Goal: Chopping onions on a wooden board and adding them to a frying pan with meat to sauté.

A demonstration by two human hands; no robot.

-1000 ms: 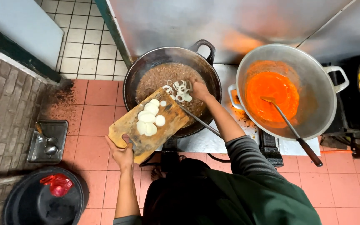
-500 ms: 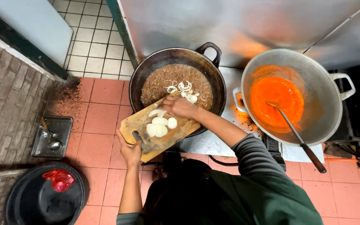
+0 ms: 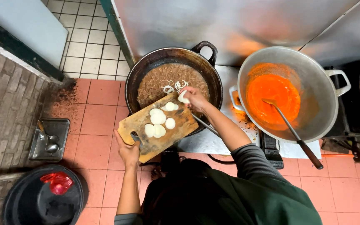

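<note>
Left hand (image 3: 128, 151) gripped the near corner of a wooden cutting board (image 3: 159, 127), fingers wrapped under the edge, thumb on top, with what looked like a knife handle pinned against the wood. The board was held tilted, its far edge resting over the rim of a dark two-handled wok (image 3: 173, 79) full of brown, grainy mixture.

Right hand (image 3: 194, 98) reached across the board's far corner, fingers loosely curled on one pale onion piece (image 3: 184, 98) — held at the fingertips, right over the wok's near rim. More onion slices (image 3: 159, 123) lay clustered mid-board, some round and flat. Thin onion rings (image 3: 175, 86) sat on top of the brown mixture, just beyond the hand.

Handling judgement: the slices looked light, moist and likely slick, prone to sliding on the tilted wood and to breaking into rings if pinched hard. A soft fingertip hold at the edges, or a flat push, would suit them. The board seemed stiff and fairly heavy for one hand; the corner grip gives leverage but little margin.

To the right, a large metal pot (image 3: 313, 79) of orange-red sauce with a long ladle (image 3: 290, 129) leaning in it. Red floor tiles (image 3: 101, 104) below; a black bin (image 3: 34, 200) with red scraps at lower left.
</note>
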